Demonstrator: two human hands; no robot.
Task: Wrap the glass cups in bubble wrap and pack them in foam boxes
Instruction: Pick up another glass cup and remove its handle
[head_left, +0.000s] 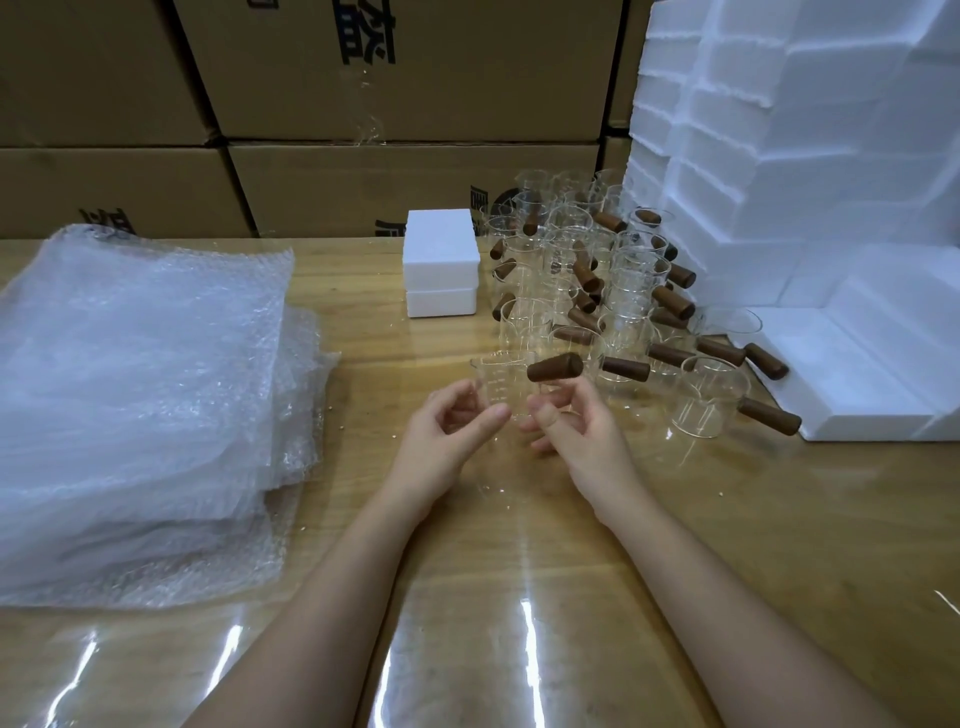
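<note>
Cardboard ctns (415, 78) behind – wood tbl (779, 519).

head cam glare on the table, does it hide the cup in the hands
Head view: white glare streaks cross the table mostly near the bottom edge; the glass cup held by the left hand and right hand is glare-free but faint, its brown handle clear; wide-angle distortion bends the foam stack at the right.

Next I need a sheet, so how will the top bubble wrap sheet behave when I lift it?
Probably floppy: the bubble wrap stack sags and its edges ripple. Likely very light, being thin and see-through. Loose layers may slide along.
</note>
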